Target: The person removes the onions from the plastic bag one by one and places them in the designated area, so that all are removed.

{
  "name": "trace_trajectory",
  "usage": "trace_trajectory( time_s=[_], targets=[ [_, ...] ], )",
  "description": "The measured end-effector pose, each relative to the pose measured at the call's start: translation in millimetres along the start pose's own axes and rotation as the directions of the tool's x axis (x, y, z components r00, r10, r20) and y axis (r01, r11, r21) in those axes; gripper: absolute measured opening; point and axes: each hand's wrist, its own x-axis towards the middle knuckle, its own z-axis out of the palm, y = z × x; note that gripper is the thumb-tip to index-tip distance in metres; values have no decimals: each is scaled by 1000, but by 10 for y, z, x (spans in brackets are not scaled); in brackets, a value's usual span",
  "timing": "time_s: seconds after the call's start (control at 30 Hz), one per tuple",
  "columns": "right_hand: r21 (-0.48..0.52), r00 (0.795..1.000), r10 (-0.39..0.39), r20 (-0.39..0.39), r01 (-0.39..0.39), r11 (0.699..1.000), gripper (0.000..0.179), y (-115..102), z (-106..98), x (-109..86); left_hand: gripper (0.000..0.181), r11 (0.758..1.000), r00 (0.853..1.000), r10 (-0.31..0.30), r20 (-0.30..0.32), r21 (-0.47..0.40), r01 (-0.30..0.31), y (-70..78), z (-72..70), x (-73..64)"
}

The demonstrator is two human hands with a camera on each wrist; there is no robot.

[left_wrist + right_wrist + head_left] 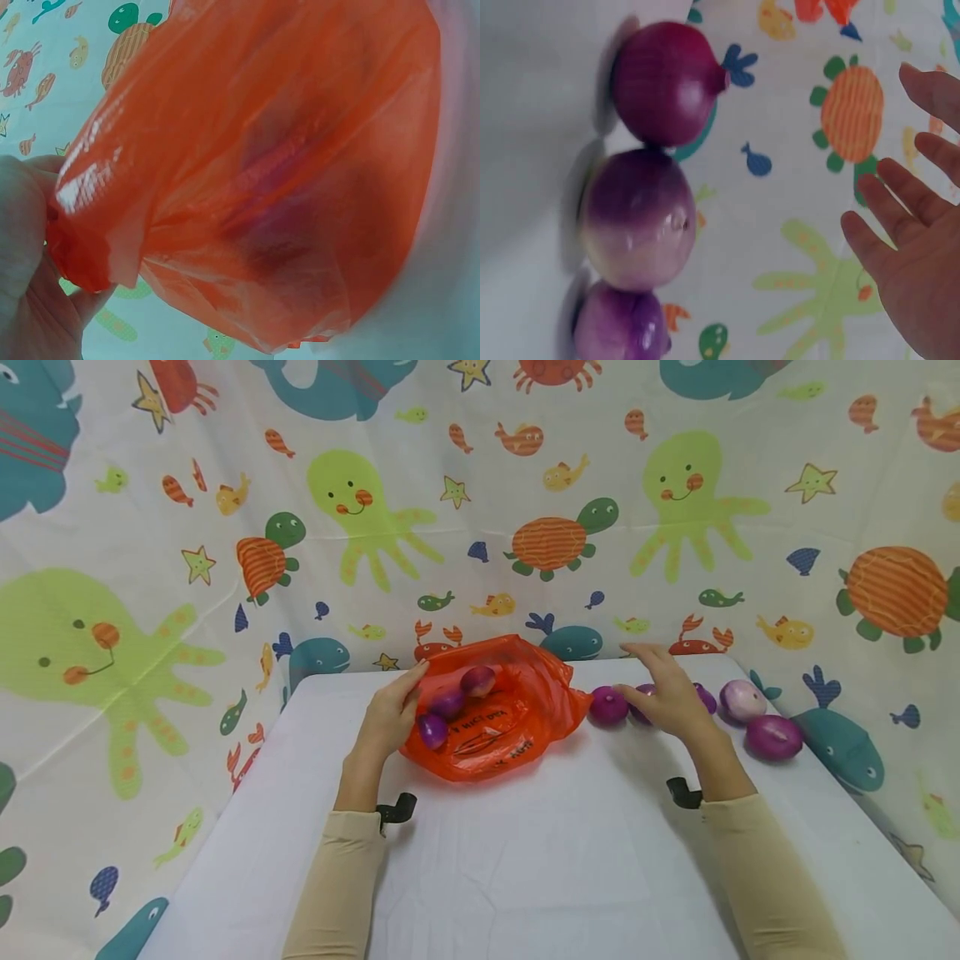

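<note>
A thin red plastic bag (551, 714) with dark printing lies with its mouth spread open. Three red onions (447, 703) show inside it along the left side. My left hand (388, 714) grips the bag's left edge; in the left wrist view the plastic (187, 150) bunches between thumb and fingers. Over the row of onions on the right, my right hand (667, 697) is raised with fingers spread and holds nothing. It partly hides the middle onions. The nearest onion to the bag (608, 707) sits right at its gathered right corner.
At the right end of the row are a pale purple-and-white onion (742, 702) and a dark purple onion (774, 738). A white cloth covers the table (525, 860). A curtain printed with sea animals (480, 485) hangs behind and at the sides.
</note>
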Motion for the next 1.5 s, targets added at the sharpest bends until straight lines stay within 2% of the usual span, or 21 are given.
trace_trajectory(
  time_s=[0.37,0.77,1.2,1.27,1.43,1.5],
  targets=[
    [34,996,-42,72,40,999,70,-280,311,96,57,1000,1000,-7,5,-11,7,8,3,-9],
    [123,990,-116,77,106,987,65,-580,490,183,59,1000,1000,2,3,-10,-2,-5,9,2],
    [198,974,-185,132,157,968,62,-820,758,227,59,1000,1000,-1,1,-5,1,-27,28,-3],
    [209,968,-216,127,187,960,61,-855,802,243,58,1000,1000,-2,2,-5,2,-30,28,-1],
    [207,952,-275,132,245,947,61,-927,940,284,57,1000,1000,-1,-2,-2,1,-29,30,-2],
    [200,951,-267,154,234,951,61,-962,999,296,58,1000,1000,3,-4,1,-3,-34,31,-4]
  ],
)
